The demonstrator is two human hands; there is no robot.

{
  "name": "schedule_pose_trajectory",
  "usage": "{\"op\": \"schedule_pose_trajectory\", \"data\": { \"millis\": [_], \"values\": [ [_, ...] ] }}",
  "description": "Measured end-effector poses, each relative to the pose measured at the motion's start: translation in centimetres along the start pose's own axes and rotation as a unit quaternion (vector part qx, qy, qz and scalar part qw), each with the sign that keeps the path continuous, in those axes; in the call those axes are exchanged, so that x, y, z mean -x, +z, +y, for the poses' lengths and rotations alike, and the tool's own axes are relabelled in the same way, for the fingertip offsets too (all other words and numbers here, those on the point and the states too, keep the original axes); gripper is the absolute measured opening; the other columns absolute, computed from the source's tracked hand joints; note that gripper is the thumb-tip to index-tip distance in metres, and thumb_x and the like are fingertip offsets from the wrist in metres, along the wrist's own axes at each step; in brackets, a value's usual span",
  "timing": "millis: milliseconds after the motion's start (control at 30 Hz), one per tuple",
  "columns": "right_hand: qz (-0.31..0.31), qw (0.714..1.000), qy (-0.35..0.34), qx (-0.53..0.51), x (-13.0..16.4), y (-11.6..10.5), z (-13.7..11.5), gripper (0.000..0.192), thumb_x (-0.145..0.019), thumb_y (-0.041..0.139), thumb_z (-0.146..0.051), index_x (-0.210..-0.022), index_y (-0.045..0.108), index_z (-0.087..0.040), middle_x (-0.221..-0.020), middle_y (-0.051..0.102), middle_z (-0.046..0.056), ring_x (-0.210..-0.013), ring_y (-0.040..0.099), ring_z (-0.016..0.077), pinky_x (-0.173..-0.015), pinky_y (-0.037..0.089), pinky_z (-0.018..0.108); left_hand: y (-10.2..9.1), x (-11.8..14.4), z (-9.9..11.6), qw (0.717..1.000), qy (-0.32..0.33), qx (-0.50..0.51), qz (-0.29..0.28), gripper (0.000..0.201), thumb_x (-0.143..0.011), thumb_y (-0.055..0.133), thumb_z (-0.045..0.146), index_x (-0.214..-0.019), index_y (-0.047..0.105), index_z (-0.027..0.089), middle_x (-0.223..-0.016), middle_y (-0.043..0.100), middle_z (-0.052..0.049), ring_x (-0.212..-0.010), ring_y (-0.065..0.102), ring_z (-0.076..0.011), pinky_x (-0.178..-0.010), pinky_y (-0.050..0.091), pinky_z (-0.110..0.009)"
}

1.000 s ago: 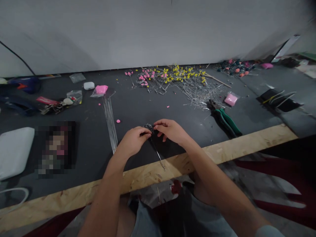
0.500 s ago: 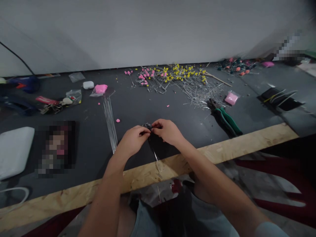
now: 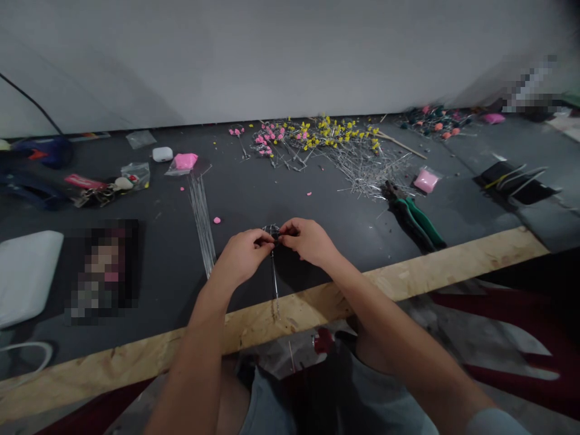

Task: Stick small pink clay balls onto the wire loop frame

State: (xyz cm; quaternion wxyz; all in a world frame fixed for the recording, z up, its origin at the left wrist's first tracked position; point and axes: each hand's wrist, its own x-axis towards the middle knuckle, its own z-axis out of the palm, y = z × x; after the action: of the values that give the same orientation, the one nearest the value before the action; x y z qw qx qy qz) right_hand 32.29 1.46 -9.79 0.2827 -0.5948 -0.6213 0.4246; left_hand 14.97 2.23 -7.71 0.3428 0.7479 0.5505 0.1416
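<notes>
Wire piece (image 3: 272, 231): small looped head, pinched between both our hands above the dark table (image 3: 254, 193), stem hanging straight down toward the wooden edge (image 3: 408, 278). Left hand (image 3: 242, 257) and right hand (image 3: 308, 241) both closed on it, fingertips nearly meeting. We judge we are mid-shaping the head; the next move calls for small, steady finger twists without letting the stem swing. Loose wires (image 3: 202, 220) lie to the left, pliers (image 3: 414, 217) to the right, the flower pile (image 3: 326, 145) beyond. Versus a second ago: the stem slanted right then, now plumb; the hands sit closer.
</notes>
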Motion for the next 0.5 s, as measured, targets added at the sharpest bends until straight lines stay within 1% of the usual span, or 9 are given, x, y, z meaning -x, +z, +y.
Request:
{"op": "schedule_pose_trajectory", "data": {
  "millis": [67,167,267,333,433,500],
  "values": [
    [0.0,1.0,0.001,-0.001,0.01,0.03,0.04,0.014,-0.076,0.058,-0.027,-0.087,0.063,-0.02,-0.071,0.062,0.0,-0.056,0.052,0.0096,-0.047,0.04,0.02,-0.06,0.06,0.0,1.0,-0.008,0.016,-0.003,0.017,-0.077,0.054,0.03,-0.085,0.066,0.02,-0.078,0.068,-0.002,-0.07,0.061,-0.0167,-0.063,0.044,-0.028],
    [0.0,1.0,0.003,-0.003,-0.01,0.03,0.08,0.014,-0.075,0.058,-0.028,-0.086,0.062,-0.021,-0.071,0.062,0.0,-0.056,0.052,0.0095,-0.047,0.039,0.02,-0.24,0.28,0.14,0.998,-0.037,0.04,-0.018,0.021,-0.079,0.051,0.033,-0.087,0.065,0.02,-0.069,0.065,0.0,-0.056,0.058,-0.014,-0.054,0.042,-0.026],
    [-0.002,1.0,0.003,-0.005,-0.03,0.0,0.07,0.014,-0.075,0.058,-0.029,-0.086,0.062,-0.021,-0.072,0.062,0.0,-0.055,0.051,0.0093,-0.047,0.039,0.02,-0.37,0.56,0.2,0.997,-0.059,0.056,-0.017,0.024,-0.081,0.048,0.034,-0.091,0.063,0.019,-0.064,0.061,0.001,-0.049,0.056,-0.0127,-0.052,0.042,-0.026],
    [-0.002,1.0,0.003,-0.008,-0.03,0.0,0.04,0.014,-0.075,0.058,-0.029,-0.086,0.062,-0.021,-0.071,0.062,0.0,-0.055,0.051,0.0091,-0.047,0.038,0.02,-0.35,0.71,0.13,0.997,-0.054,0.059,-0.011,0.023,-0.081,0.049,0.034,-0.092,0.063,0.019,-0.07,0.062,0.0,-0.054,0.058,-0.0129,-0.055,0.043,-0.026],
    [0.0,1.0,0.003,-0.009,-0.02,0.03,0.0,0.013,-0.075,0.058,-0.028,-0.086,0.061,-0.021,-0.071,0.062,0.0,-0.056,0.051,0.0091,-0.047,0.038,0.02,-0.21,0.84,0.02,0.999,-0.019,0.04,0.001,0.021,-0.079,0.052,0.033,-0.089,0.065,0.019,-0.084,0.063,-0.003,-0.07,0.06,-0.0146,-0.063,0.045,-0.027],
    [0.0,1.0,0.001,-0.009,-0.02,0.02,0.02,0.013,-0.075,0.057,-0.028,-0.085,0.061,-0.021,-0.072,0.062,0.0,-0.056,0.052,0.0092,-0.047,0.039,0.02,-0.12,0.9,0.09,1.0,-0.003,0.018,0.011,0.02,-0.078,0.053,0.032,-0.087,0.066,0.019,-0.087,0.062,-0.003,-0.075,0.059,-0.0154,-0.067,0.045,-0.027]
  ]
}}
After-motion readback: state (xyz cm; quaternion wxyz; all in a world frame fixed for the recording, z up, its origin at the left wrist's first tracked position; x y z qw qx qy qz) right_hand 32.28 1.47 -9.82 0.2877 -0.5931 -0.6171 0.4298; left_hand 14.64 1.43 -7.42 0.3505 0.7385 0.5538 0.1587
